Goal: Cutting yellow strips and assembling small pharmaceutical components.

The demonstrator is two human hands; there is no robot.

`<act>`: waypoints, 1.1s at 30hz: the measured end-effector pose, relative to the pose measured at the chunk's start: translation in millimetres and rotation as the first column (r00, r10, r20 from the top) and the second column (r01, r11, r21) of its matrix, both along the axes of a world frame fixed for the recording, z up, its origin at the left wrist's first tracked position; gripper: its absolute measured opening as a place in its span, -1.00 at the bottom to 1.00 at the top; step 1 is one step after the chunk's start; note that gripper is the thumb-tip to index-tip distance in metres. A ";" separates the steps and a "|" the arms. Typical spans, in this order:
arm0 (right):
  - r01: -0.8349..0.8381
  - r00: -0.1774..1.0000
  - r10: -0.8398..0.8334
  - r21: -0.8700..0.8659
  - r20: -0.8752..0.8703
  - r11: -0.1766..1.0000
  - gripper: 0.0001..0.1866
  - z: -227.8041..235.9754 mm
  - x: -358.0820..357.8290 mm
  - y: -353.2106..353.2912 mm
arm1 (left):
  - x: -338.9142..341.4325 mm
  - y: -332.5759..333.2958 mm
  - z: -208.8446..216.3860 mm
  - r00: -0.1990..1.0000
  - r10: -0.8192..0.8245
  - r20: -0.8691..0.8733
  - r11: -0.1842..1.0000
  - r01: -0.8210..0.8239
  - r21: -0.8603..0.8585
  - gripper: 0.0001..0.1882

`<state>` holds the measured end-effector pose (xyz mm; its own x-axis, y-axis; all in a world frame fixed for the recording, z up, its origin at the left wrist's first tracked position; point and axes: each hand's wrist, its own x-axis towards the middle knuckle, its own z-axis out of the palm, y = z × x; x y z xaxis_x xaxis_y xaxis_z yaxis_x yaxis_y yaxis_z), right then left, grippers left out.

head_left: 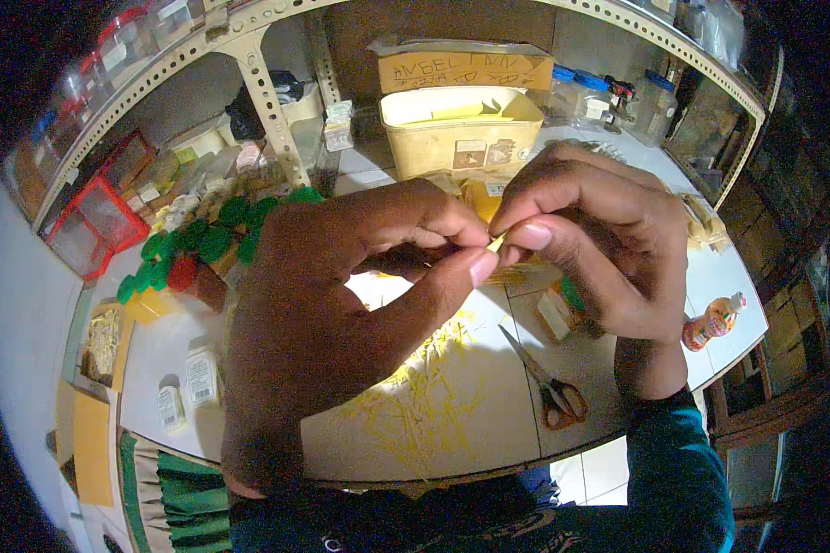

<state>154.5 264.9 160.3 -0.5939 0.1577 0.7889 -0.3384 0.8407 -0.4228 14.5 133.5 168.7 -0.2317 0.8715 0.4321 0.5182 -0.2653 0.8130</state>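
Note:
My left hand (pixel 341 295) and my right hand (pixel 590 240) meet in the middle of the view, close to the camera. Between their thumbs and forefingers they pinch a thin yellow strip (pixel 496 243), of which only a small tip shows. Below the hands, a heap of thin yellow shreds (pixel 424 387) lies on the white table (pixel 489 424). A pair of scissors (pixel 544 378) with brown handles rests on the table to the right of the shreds, blades shut.
A yellow open box (pixel 456 129) stands behind the hands, with a cardboard box (pixel 461 69) above it. Several green-capped bottles (pixel 203 244) crowd the left. Small white bottles (pixel 189 382) lie lower left. An orange bottle (pixel 710 323) lies right. Metal shelf rails arc overhead.

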 end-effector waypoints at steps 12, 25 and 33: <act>-0.424 0.898 0.322 -0.395 -0.299 0.815 -0.71 -6.4 -7.9 -0.1 | -0.5 -4.0 4.4 0.985 0.032 0.172 0.995 -0.047 0.084 -0.77; -0.471 0.881 0.301 -0.628 -0.364 0.620 -0.60 -6.2 -9.2 -14.9 | 3.2 -8.8 0.8 0.984 0.124 -0.125 0.933 -0.072 0.353 -0.85; -0.439 0.898 0.279 -0.627 -0.342 0.644 -0.58 -6.2 -8.7 -15.8 | 6.8 -8.8 -2.6 0.772 0.415 -0.482 0.837 -0.117 0.534 -0.86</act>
<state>145.8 249.1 154.0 -0.5668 0.4983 0.6560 -0.6914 0.1452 -0.7077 21.3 124.7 166.2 -0.0104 0.4798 0.8773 0.9392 -0.2965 0.1733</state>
